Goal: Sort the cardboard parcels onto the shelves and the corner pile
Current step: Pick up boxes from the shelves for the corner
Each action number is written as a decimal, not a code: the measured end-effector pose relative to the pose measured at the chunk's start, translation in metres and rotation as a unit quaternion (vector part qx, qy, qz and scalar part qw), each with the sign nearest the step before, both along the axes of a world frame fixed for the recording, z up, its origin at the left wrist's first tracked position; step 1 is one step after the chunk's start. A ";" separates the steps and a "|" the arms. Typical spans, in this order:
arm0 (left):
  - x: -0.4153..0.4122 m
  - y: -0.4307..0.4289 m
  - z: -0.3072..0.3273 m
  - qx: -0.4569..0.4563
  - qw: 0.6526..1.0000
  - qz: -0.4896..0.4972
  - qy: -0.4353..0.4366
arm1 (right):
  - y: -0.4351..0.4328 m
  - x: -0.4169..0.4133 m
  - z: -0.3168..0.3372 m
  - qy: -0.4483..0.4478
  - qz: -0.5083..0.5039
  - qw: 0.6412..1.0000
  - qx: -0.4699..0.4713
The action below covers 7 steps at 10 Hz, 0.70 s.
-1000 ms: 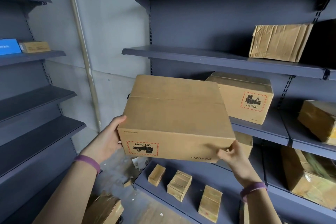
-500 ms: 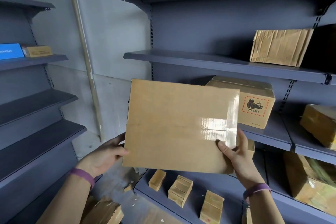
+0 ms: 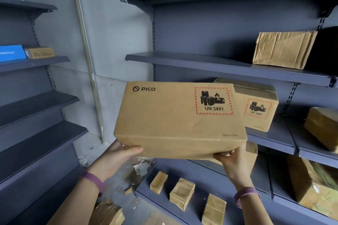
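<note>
The PICO carton [image 3: 179, 120] hangs mid-frame in front of the shelving [image 3: 210, 63]. The left hand [image 3: 117, 159] and right hand [image 3: 233, 160] each grip a lower corner. It looks stiff, smooth-sided and apparently light. Its UN 3481 battery label [image 3: 214, 101] argues for gentle two-handed support from beneath.

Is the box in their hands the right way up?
Yes: on the PICO box, the UN 3481 label reads upright.

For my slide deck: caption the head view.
Left hand and right hand hold a brown cardboard PICO box before grey metal shelves.
</note>
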<state>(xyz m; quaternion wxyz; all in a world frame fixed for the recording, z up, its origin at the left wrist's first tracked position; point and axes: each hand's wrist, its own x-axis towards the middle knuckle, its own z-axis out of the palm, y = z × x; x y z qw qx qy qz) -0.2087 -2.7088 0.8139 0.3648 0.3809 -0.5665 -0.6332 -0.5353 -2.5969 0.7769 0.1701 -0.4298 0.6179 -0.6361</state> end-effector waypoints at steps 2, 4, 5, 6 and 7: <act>0.002 0.000 -0.005 0.019 0.997 -0.008 0.081 | -0.006 0.001 -0.007 0.041 -0.053 0.998 0.006; 0.003 -0.007 -0.019 -0.014 0.995 -0.018 0.098 | 0.005 0.023 0.015 0.031 -0.045 0.998 -0.021; 0.007 -0.018 -0.023 -0.005 0.992 -0.001 0.123 | 0.009 0.022 0.016 -0.049 0.073 0.995 -0.054; 0.014 -0.022 -0.018 -0.042 0.981 -0.031 0.184 | 0.009 0.024 0.011 -0.171 0.167 0.968 -0.077; 0.012 -0.019 -0.014 -0.090 0.979 -0.045 0.178 | 0.006 0.036 0.017 -0.363 0.179 0.911 -0.082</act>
